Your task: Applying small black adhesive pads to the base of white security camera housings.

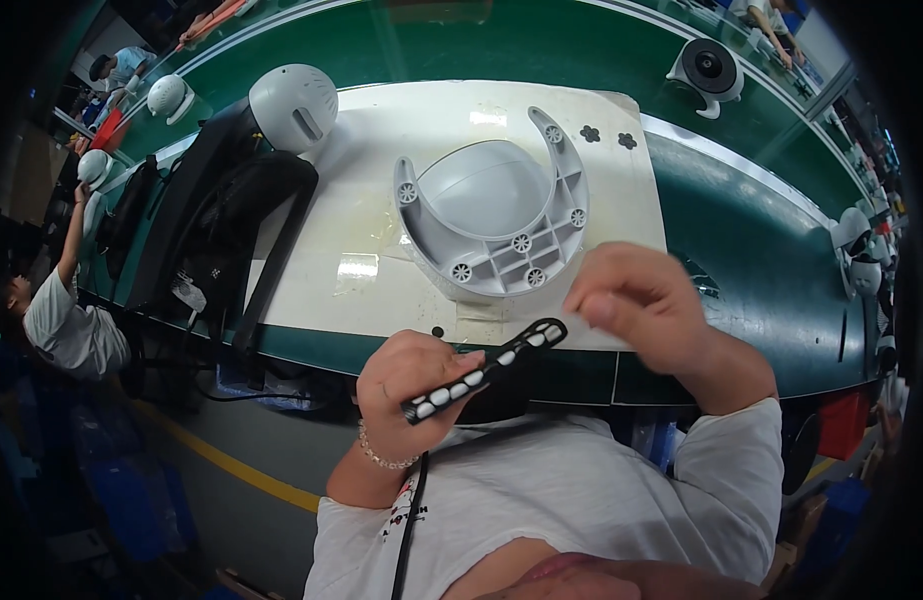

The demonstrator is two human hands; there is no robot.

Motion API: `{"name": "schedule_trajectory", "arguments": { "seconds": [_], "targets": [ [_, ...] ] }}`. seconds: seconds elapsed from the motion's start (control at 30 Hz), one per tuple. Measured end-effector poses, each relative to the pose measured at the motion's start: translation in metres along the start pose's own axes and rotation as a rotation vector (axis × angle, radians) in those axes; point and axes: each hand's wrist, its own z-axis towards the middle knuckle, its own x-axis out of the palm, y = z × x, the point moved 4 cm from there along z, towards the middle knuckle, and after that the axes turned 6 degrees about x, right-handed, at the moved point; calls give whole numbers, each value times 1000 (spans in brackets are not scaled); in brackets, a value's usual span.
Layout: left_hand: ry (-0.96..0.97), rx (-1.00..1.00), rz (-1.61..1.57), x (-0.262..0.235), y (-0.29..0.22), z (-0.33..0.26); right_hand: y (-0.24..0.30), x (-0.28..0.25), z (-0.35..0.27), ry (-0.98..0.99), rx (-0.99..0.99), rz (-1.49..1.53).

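Observation:
My left hand is closed around a narrow black strip dotted with a row of white ovals; its free end points up and to the right. Just past that end hovers my right hand, thumb and fingers pinched together and slightly blurred. Whether something small sits in that pinch, I cannot make out. Beyond both hands, a light grey plastic housing lies on a white work mat. Its crescent-shaped base faces up, showing ribs and several round spoked sockets. Neither hand touches it.
Two black flower-shaped pieces lie at the mat's far right. On the left stand a black frame-like part and a white rounded shell. A finished-looking white unit rests on the green conveyor. Other people work at far left and beyond.

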Motion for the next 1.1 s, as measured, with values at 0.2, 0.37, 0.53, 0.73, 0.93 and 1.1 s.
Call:
{"name": "schedule_trajectory", "arguments": {
  "seconds": [0.2,0.37,0.53,0.73,0.93,1.1],
  "targets": [
    [-25,-20,7,1,1,-1,8,-1,-8,-49,-104,3],
    [-34,-9,-2,4,0,2,16,14,-2,-129,-501,-278],
    [-38,12,20,7,1,0,12,23,-8,-118,-588,-594],
    [3,-51,11,6,1,2,14,33,-11,-147,-865,-467],
    [72,-24,44,8,5,1,15,50,-14,18,-988,-422],
    [36,-27,-7,7,12,-2,10,29,0,-134,-818,-262]
  ]
}}
